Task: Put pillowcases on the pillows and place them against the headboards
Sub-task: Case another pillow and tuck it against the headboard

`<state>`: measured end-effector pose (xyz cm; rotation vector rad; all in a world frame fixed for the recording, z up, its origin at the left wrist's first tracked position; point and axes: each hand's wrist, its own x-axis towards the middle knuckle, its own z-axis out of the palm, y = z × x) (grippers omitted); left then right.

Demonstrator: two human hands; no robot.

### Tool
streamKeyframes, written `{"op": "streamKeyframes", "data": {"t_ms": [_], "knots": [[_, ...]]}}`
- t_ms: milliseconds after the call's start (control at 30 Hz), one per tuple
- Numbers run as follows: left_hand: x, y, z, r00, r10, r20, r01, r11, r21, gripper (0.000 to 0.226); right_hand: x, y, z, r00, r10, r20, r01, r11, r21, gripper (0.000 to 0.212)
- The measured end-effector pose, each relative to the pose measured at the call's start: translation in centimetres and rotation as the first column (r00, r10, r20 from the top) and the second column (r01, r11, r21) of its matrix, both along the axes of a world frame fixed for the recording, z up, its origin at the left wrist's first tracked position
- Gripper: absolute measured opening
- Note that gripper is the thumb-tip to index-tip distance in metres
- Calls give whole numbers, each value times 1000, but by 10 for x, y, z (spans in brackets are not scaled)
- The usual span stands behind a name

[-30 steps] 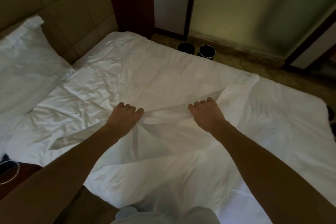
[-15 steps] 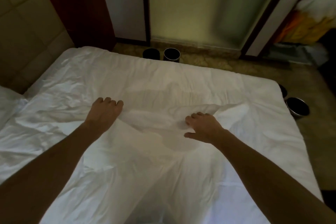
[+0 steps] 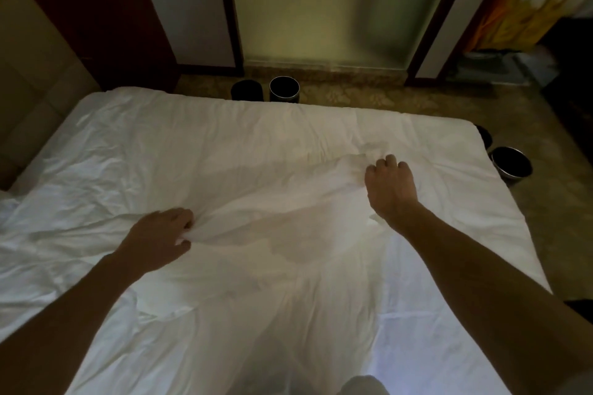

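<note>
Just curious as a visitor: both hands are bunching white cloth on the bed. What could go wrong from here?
The left hand and right hand grip white cloth lying on an equally white bed sheet, so they may drag the sheet up too. A hard fling could drop the cloth into the open bin by the bed's corner.

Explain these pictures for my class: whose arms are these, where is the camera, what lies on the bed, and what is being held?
No machine here: a person wears one camera on the head, looking forward and down, so you see their own bare arms. They reach over a bed covered in white linen. The left hand and right hand each grip a thin white cloth, probably a pillowcase, spread across the bed. The padded headboard stands at the left; round bins sit on the floor beyond.
</note>
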<state>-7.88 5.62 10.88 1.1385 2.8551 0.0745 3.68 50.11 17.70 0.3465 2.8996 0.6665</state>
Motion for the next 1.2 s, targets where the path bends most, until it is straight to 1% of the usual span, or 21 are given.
{"op": "streamKeyframes", "data": {"t_ms": [67,100,133,200,267,333,433,500,600,700,733,800,867,967,1033,1100,1133,1200], "knots": [[2,2,0,999,42,0,-42,998,-46,43,-4,0,2,1000,-2,-12,2,1000,15,20],[3,6,2,994,105,28,-103,992,-67,49,-6,2,1,1000,17,-10,-17,999,31,23],[3,13,6,978,191,88,-185,980,-75,55,-8,3,0,999,48,-2,-47,997,55,26],[-1,28,14,927,332,175,-319,943,-99,67,-11,6,1,992,125,21,-127,987,100,26],[-7,43,19,923,347,164,-328,935,-134,74,-12,12,0,978,207,23,-208,972,113,23],[-11,59,19,943,286,172,-267,955,-127,69,-7,20,-3,957,290,0,-289,954,76,22],[-13,101,17,956,175,236,-160,984,-83,51,11,30,-7,933,357,-48,-356,934,23,22],[-9,137,19,963,79,258,-69,996,-48,55,27,37,-8,926,368,-77,-370,929,-6,24],[-1,194,20,964,-49,260,67,996,-61,58,52,46,-9,931,345,-121,-352,935,-36,23],[14,246,21,957,-110,269,118,993,-12,60,72,49,-10,954,242,-177,-262,960,-100,28],[19,258,21,961,-130,245,133,991,3,62,77,49,-10,960,203,-195,-231,964,-134,31],[28,274,16,972,-184,144,190,982,-23,63,87,47,-11,965,155,-213,-197,960,-197,31],[35,279,9,966,-255,51,256,966,-24,54,96,48,-15,964,158,-212,-203,955,-214,28],[46,280,1,941,-336,-32,337,937,89,32,101,51,-21,951,255,-175,-281,949,-146,21],[53,281,0,931,-359,-70,364,927,90,22,95,50,-20,921,374,-108,-385,916,-108,13],[58,282,1,926,-366,-89,372,926,64,19,86,45,-18,884,467,-14,-466,881,-86,9],[59,282,1,927,-361,-101,368,929,51,18,82,42,-16,876,481,41,-478,876,-65,8],[59,282,1,932,-340,-128,347,937,40,17,78,43,-10,888,452,77,-450,892,-49,11]]}}
